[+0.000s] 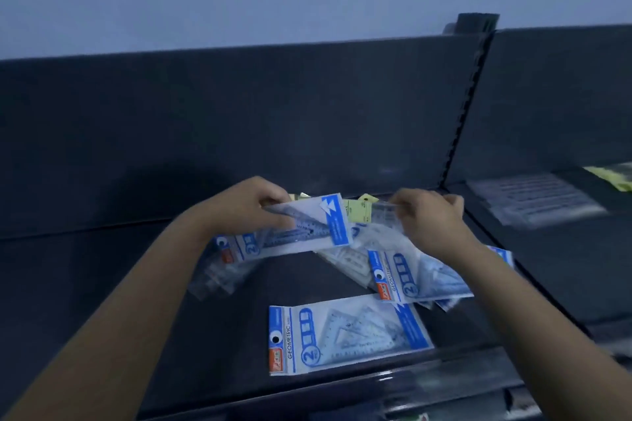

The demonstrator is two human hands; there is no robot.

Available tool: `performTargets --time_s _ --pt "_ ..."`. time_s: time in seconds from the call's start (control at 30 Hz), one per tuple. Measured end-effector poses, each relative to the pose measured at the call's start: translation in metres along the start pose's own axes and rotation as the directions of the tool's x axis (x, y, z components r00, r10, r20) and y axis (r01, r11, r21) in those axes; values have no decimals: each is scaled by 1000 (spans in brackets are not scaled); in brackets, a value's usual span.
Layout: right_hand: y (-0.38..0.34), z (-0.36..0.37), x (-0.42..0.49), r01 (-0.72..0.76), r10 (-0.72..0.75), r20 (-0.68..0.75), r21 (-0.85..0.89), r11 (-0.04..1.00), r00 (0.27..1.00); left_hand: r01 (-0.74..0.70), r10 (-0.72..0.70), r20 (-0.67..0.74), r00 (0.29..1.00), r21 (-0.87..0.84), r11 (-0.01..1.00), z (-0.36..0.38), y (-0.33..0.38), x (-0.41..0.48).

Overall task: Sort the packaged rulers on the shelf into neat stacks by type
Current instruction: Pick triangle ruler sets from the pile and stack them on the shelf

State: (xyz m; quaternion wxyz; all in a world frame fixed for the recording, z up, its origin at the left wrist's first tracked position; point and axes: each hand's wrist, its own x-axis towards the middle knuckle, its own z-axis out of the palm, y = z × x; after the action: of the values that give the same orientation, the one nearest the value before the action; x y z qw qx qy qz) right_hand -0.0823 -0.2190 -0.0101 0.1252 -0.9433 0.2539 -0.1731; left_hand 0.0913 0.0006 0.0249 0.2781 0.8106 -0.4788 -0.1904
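Head view, dim bluish light, some blur.

- Left hand (254,202): fingers curled together and clamped on the upper left end of a blue-and-white packet (307,225). The packet is held tilted, raised above the shelf (102,284), with its blue band to the right.
- Right hand (431,219): thumb and curled fingers pinch the top edge of a clear packet (374,215) with a yellow header card. This packet is just right of the held blue one, near the back of the shelf.
- Front packet (345,335): same blue-and-white type, printed "GEOMETRIC". It lies flat and alone near the shelf's front edge, apart from the others.
- Right-side blue packet (410,280): lies under the right wrist, on top of more of the same type whose corners stick out below it.
- Pale packets (345,260): lie between the two hands, partly under the held packets. Their type is too blurred to tell.
- Transparent packets (219,277): loose heap under the left wrist, partly beneath a blue-and-white one.
- Back panel (239,113): dark, rising behind the shelf.
- Slotted upright (468,106): divides this bay from the next.
- Neighbouring shelf: a flat see-through pack (533,198) and something yellow (612,174) at the far right edge.
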Motion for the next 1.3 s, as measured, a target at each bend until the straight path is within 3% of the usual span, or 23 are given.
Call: performTargets --time_s 0.1,0.17,0.27,0.4,0.63,0.93,1.3 --pt "12 -12 -22 -54 48 38 157 986 998 -119 130 -40 991 212 970 18 18 23" --pt "22 -23 -41 -76 73 18 268 961 997 -226 234 9 972 301 926 36 35 37" --pt "42 -44 -69 -101 122 -49 315 944 991 -323 310 90 946 264 909 65 63 57" --pt "81 -73 -103 -166 189 -99 205 965 977 -406 372 184 910 210 889 102 111 77" --pt "176 -113 -153 -241 282 -197 209 948 939 -570 537 198 820 201 796 178 205 106" --pt "323 -166 -193 -266 331 -196 297 917 923 -580 548 193 814 198 790 280 323 150" --pt "442 -196 -150 -256 330 -121 410 876 936 -539 511 175 841 208 816 330 387 224"
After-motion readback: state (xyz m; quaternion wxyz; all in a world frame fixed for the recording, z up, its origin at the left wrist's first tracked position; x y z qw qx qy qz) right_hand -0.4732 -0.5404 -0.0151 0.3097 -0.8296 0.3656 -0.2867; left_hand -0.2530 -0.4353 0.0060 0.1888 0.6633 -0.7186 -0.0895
